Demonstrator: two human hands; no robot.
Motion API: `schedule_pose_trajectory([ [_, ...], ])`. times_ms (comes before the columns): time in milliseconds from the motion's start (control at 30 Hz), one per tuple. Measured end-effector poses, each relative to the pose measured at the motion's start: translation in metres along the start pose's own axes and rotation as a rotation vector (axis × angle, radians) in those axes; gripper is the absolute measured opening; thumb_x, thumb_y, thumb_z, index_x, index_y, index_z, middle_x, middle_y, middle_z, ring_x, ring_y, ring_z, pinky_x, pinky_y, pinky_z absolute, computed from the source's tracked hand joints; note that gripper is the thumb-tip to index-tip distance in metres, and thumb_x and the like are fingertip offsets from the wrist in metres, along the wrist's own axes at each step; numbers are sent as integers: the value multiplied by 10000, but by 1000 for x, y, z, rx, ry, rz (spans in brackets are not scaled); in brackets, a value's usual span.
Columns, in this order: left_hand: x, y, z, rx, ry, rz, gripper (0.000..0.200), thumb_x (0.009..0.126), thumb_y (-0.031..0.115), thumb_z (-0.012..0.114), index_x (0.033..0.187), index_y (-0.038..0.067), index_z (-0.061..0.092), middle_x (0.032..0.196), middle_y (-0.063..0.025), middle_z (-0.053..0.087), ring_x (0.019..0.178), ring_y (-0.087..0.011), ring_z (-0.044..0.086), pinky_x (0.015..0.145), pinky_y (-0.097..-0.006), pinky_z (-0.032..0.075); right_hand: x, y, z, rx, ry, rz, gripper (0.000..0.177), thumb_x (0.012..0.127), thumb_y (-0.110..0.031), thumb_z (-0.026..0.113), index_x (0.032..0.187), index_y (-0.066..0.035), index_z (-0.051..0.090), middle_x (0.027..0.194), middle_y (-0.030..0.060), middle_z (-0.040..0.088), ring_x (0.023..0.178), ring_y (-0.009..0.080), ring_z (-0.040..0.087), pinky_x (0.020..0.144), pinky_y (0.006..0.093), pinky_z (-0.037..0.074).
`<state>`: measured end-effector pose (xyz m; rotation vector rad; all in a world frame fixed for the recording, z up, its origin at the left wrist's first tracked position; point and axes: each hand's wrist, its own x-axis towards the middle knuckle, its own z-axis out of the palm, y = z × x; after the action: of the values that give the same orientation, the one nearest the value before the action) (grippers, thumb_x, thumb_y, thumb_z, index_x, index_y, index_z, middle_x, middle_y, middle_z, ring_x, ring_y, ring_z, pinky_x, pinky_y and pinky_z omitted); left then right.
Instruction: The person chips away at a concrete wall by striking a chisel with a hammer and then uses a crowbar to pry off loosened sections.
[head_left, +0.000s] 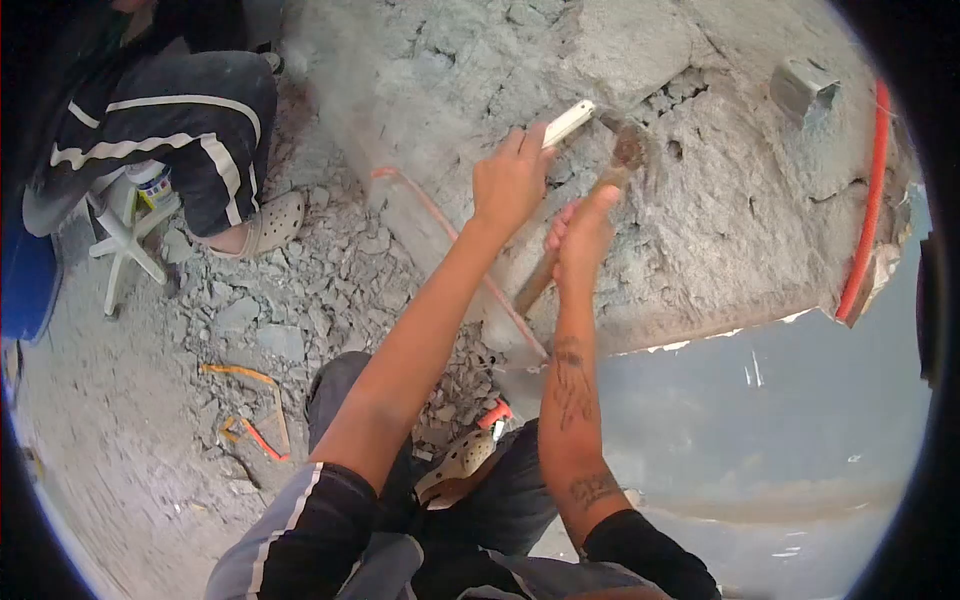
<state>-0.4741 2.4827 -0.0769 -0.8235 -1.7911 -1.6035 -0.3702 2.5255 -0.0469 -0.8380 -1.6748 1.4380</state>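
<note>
Hammer (629,152) with a wooden handle sits in the right hand (584,238), fingers wrapped around it, while the left hand (512,180) is closed on a white bar (568,125), whose far end is near the blurred hammer head, both tools over a rough grey slab (740,215). A red rod (868,215) runs along the slab's right edge. Rubble (330,270) covers the floor to the left, where another person (190,125) in striped dark trousers sits near a white stool base (128,240).
</note>
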Motion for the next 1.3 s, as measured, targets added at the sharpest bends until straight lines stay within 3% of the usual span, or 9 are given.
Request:
schedule_pose_trajectory([
  [33, 3, 0, 0, 20, -14, -17, 317, 884, 233, 610, 1162, 95, 542, 846, -100, 579, 669, -303, 627, 507, -425, 483, -4, -3, -1, -3, -7, -10, 763, 861, -779, 259, 718, -48, 428, 557, 37, 420, 423, 157, 399, 387, 284, 349],
  [100, 0, 0, -1, 39, -34, -38, 315, 883, 236, 611, 1155, 94, 543, 844, -101, 578, 669, -304, 628, 509, -425, 484, -14, -1, -5, 433, 84, -194, 650, 937, -633, 366, 677, -45, 458, 488, 24, 398, 364, 127, 373, 348, 268, 311],
  [200, -2, 4, -2, 62, -41, -31, 312, 882, 238, 611, 1148, 87, 545, 851, -107, 584, 667, -304, 630, 512, -428, 485, 11, 32, 6, 254, 121, -454, 648, 942, -629, 355, 693, -42, 466, 519, 37, 415, 393, 129, 380, 356, 279, 319],
  [233, -1, 5, -4, 71, -53, -77, 305, 882, 238, 610, 1138, 83, 550, 856, -109, 589, 667, -307, 631, 516, -431, 487, 11, 23, 8, 257, 124, -452, 648, 942, -629, 355, 693, -42, 466, 519, 37, 415, 393, 129, 380, 356, 279, 319],
  [300, -3, 10, -4, 73, -68, -117, 298, 883, 239, 609, 1128, 79, 554, 861, -112, 593, 668, -310, 632, 520, -433, 488, 8, -5, 7, 0, -75, 74, 704, 896, -734, 273, 742, -63, 419, 555, 19, 389, 434, 154, 375, 393, 298, 328],
  [367, 1, 5, -5, 89, -58, -111, 297, 880, 247, 614, 1119, 77, 565, 866, -114, 602, 676, -316, 637, 531, -432, 494, 6, -1, -1, 30, -26, 60, 699, 887, -741, 297, 749, -65, 408, 566, 23, 376, 432, 163, 363, 398, 295, 323],
  [533, -3, 5, -8, 41, -24, -64, 318, 875, 268, 621, 1128, 82, 575, 844, -111, 601, 647, -315, 637, 514, -418, 492, -30, 11, -17, 511, -44, -280, 771, 766, -858, 323, 746, -89, 388, 593, 33, 365, 439, 160, 342, 421, 298, 327],
  [1167, -9, 21, 0, -78, 22, 43, 337, 872, 260, 632, 1151, 78, 582, 756, -77, 556, 559, -249, 607, 420, -373, 445, -39, -3, -46, 360, -31, -266, 726, 782, -827, 378, 819, -102, 407, 585, 38, 396, 455, 168, 390, 457, 329, 380],
  [1300, -11, 24, 0, -82, 20, 66, 339, 868, 266, 638, 1144, 75, 583, 739, -73, 542, 566, -238, 610, 417, -368, 444, -43, -2, -42, 288, -64, -392, 741, 781, -832, 370, 832, -93, 401, 608, 35, 393, 464, 166, 397, 463, 329, 384],
])
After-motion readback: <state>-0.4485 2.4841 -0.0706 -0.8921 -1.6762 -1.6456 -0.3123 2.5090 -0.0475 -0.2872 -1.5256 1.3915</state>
